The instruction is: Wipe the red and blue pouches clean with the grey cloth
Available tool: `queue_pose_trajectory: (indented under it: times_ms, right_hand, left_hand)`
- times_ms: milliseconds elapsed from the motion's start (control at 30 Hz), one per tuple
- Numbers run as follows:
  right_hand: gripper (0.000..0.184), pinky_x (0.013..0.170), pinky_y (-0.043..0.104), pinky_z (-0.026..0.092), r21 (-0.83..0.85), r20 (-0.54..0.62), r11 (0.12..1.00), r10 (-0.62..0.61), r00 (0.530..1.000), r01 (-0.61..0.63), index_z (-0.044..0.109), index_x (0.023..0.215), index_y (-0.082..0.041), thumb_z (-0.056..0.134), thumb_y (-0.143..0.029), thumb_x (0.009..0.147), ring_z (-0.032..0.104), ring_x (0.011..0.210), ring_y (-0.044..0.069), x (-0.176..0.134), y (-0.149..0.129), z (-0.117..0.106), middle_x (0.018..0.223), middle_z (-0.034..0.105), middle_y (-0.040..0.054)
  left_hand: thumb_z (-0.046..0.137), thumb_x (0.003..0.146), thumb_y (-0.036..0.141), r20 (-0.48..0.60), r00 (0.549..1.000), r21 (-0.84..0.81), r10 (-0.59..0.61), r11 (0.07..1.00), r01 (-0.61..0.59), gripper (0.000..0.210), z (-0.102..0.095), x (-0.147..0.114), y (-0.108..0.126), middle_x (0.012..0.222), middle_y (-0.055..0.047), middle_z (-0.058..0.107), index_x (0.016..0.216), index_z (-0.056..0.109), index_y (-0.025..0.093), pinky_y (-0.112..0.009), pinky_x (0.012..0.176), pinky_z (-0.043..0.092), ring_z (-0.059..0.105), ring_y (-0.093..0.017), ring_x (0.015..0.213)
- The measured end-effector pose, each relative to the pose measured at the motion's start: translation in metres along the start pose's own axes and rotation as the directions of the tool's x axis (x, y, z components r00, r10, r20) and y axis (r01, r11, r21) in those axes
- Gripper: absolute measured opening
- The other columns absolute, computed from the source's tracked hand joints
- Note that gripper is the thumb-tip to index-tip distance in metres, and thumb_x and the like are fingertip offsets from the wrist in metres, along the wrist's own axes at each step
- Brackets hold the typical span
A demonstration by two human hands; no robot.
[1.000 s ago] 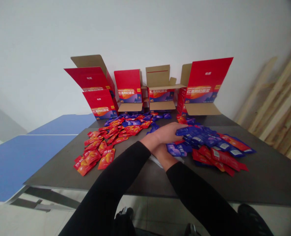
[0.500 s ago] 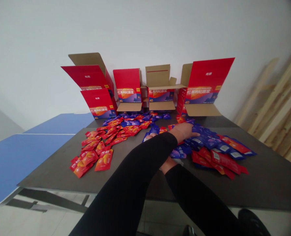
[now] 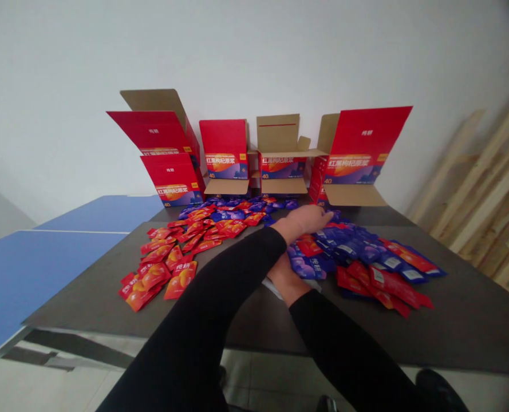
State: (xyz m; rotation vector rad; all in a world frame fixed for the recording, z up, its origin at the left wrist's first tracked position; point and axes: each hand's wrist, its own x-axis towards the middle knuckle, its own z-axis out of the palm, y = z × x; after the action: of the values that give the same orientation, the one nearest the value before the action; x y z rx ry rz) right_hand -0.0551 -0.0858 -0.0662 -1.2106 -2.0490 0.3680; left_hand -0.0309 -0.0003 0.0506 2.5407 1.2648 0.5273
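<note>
My left hand (image 3: 306, 220) reaches across to the near-left edge of a pile of blue and red sachets (image 3: 357, 243). Its fingers look curled at the edge of the pile; what they hold, if anything, is hidden. Under my crossing left forearm is my right hand (image 3: 283, 273), its fingers covered by the left sleeve. A blue sachet (image 3: 308, 266) with a red one (image 3: 309, 245) above it lies just right of my right hand. A whitish, thin piece (image 3: 273, 286) shows on the table below that hand.
Opened red cartons (image 3: 224, 149) stand along the back of the dark table (image 3: 108, 297). Red sachets (image 3: 181, 277) spread at left, with mixed blue and red ones (image 3: 232, 215) towards the cartons. A blue table (image 3: 56, 263) adjoins at left; wooden slats (image 3: 486, 189) lean at right.
My left hand has drawn back a little to the left and away from me. More of the red and blue sachets beside it now shows. My right hand's fingertips, glimpsed before, are now covered.
</note>
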Motion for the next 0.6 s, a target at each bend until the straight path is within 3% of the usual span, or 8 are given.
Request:
queue_pose_trajectory:
  times_ms: [100, 200, 300, 400, 467, 600]
  right_hand:
    - [0.035, 0.109, 0.042, 0.044, -0.106, -0.089, 0.994, 0.000, 0.996, -0.009, 0.067, 0.119, -0.020, 0.057, -0.011, 0.087, 0.056, 0.120, 0.028, 0.014, -0.007, 0.003, 0.118, 0.069, 0.0110]
    - [0.035, 0.105, 0.041, 0.046, -0.165, -0.104, 0.986, -0.046, 0.994, 0.028, 0.070, 0.112, -0.018, 0.058, -0.006, 0.082, 0.055, 0.114, 0.028, 0.010, -0.010, 0.001, 0.116, 0.066, 0.0121]
    - [0.035, 0.102, 0.041, 0.046, -0.172, -0.100, 0.985, -0.047, 0.994, 0.029, 0.070, 0.112, -0.018, 0.058, -0.006, 0.082, 0.053, 0.112, 0.028, 0.005, -0.011, -0.001, 0.115, 0.064, 0.0121]
    - [0.034, 0.102, 0.040, 0.045, -0.173, -0.095, 0.984, -0.049, 0.994, 0.032, 0.070, 0.112, -0.018, 0.057, -0.006, 0.083, 0.052, 0.112, 0.028, 0.005, -0.010, -0.001, 0.115, 0.064, 0.0115]
    - [0.035, 0.103, 0.040, 0.045, -0.173, -0.098, 0.984, -0.055, 0.994, 0.037, 0.070, 0.113, -0.019, 0.058, -0.006, 0.082, 0.052, 0.112, 0.028, 0.007, -0.009, 0.000, 0.115, 0.064, 0.0111]
    - [0.036, 0.103, 0.041, 0.045, -0.163, -0.114, 0.986, -0.066, 0.991, 0.047, 0.070, 0.113, -0.020, 0.059, -0.006, 0.082, 0.053, 0.111, 0.027, 0.007, -0.007, 0.000, 0.114, 0.063, 0.0107]
  left_hand:
    - [0.044, 0.100, 0.045, -0.041, 0.980, 0.121, -0.197, 0.972, 0.200, 0.050, -0.031, -0.019, -0.046, 0.105, -0.025, 0.073, 0.099, 0.077, 0.007, -0.037, 0.094, 0.049, 0.070, -0.031, 0.103]
    - [0.051, 0.097, 0.043, -0.049, 0.879, 0.181, -0.475, 0.861, 0.475, 0.045, -0.051, -0.049, -0.099, 0.117, -0.028, 0.070, 0.109, 0.075, 0.007, -0.040, 0.098, 0.047, 0.066, -0.036, 0.114]
    - [0.066, 0.087, 0.046, -0.051, 0.804, 0.213, -0.592, 0.780, 0.588, 0.051, -0.053, -0.084, -0.141, 0.121, -0.033, 0.066, 0.116, 0.072, 0.005, -0.049, 0.098, 0.047, 0.063, -0.044, 0.116]
    - [0.077, 0.075, 0.049, -0.088, 0.714, 0.325, -0.695, 0.657, 0.680, 0.074, -0.043, -0.114, -0.164, 0.141, -0.033, 0.053, 0.135, 0.061, 0.009, -0.055, 0.101, 0.044, 0.054, -0.048, 0.129]
    - [0.073, 0.079, 0.050, -0.112, 0.719, 0.386, -0.686, 0.636, 0.668, 0.076, -0.036, -0.127, -0.170, 0.145, -0.032, 0.050, 0.141, 0.055, 0.010, -0.056, 0.104, 0.041, 0.048, -0.047, 0.134]
    - [0.060, 0.089, 0.037, -0.149, 0.772, 0.430, -0.618, 0.662, 0.613, 0.066, -0.028, -0.137, -0.173, 0.144, -0.031, 0.050, 0.147, 0.047, 0.009, -0.055, 0.107, 0.037, 0.046, -0.044, 0.135]
